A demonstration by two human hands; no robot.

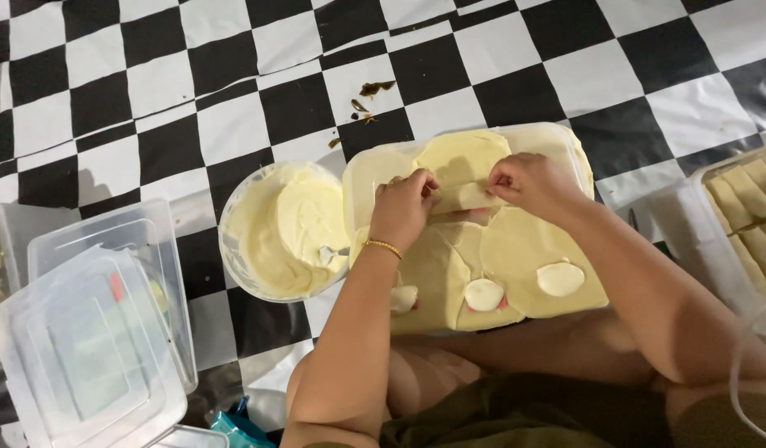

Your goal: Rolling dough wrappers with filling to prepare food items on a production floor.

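— What are the hands on?

— Both are on one pale yellow crepe (462, 192), part rolled, lying across the top of a clear box (362, 178). The left hand (403, 207) pinches the near end of the roll, fingers (424, 189) curled shut on it. The right hand (528, 184) does the same at the other end, fingertips tight on the fold. A gold bracelet (383, 245) sits on the left wrist.

— And under the roll?

— More round crepes (524, 257) laid flat and overlapping on the box, nearer the person. Three have white cream dollops (560, 279) on them, with something pink showing under the middle one. Another crepe lies flat beyond the hands, at the far end of the box.

— What is beside it?

— Just left of the box, touching it or nearly so, a round bowl (233, 249) of yellow batter or cream; I cannot tell which. A spoon (333, 251) rests in it by the left wrist. Further left, well apart, empty clear containers (101, 332) are stacked with their lids. On the far right, a tray (690, 207) holds finished rolls (752, 207) side by side.

— What is it all on?

— A black-and-white checkered sheet (233, 66), with a few dark crumbs (370, 91) beyond the box. The person sits low, knees under the box's near edge.
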